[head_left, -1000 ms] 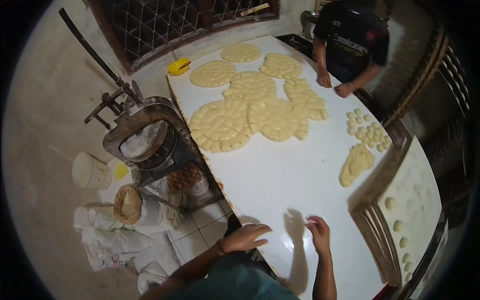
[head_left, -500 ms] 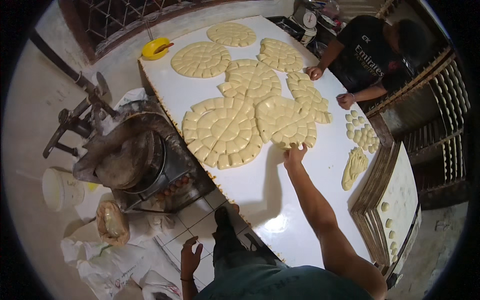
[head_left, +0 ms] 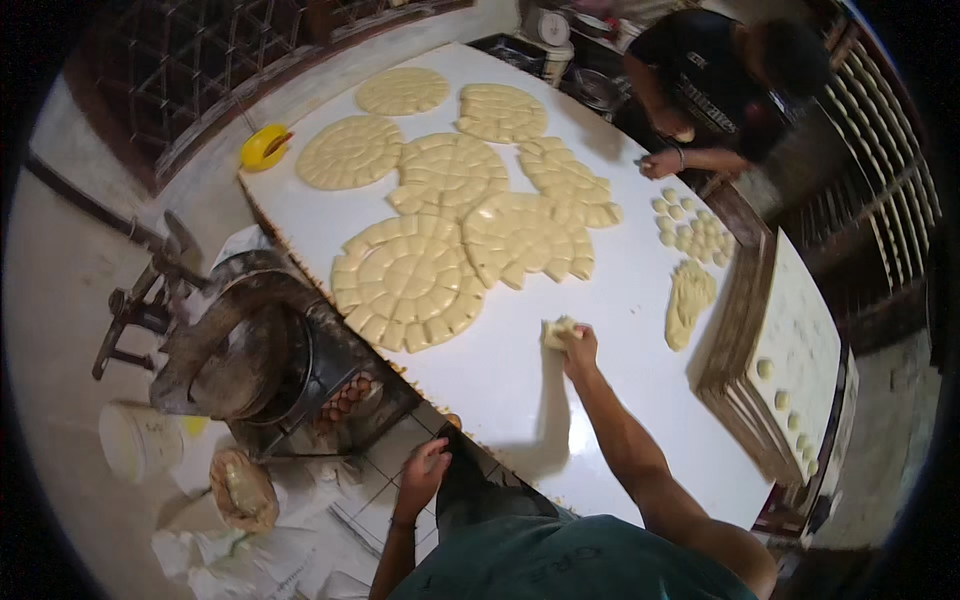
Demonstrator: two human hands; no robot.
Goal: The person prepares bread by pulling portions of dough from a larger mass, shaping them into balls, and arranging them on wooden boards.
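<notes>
My right hand [head_left: 582, 348] grips a small pale dough piece [head_left: 558, 334] above the white table [head_left: 630, 400]. Beyond it lie several flat dough rounds cut into segments [head_left: 405, 280], some overlapping; the right front round [head_left: 525, 240] has a jagged front edge. To the right are several small dough balls [head_left: 685, 235] and a soft dough lump [head_left: 685, 305]. My left hand [head_left: 425, 465] hangs beside the table's near left edge, fingers loosely bent and apart, with nothing visible in it.
A co-worker [head_left: 720, 90] works at the back right. A lever machine [head_left: 225, 350] stands left, near a bucket [head_left: 135, 440] and sacks [head_left: 220, 560]. A yellow bowl [head_left: 265, 145] sits at the back left corner. Stacked boards with dough balls [head_left: 800, 330] stand right, before a rack [head_left: 875, 170].
My right hand reached to the front of the right-hand round and has drawn back toward me holding a piece from it. My left hand dropped off the table edge and has since risen slightly.
</notes>
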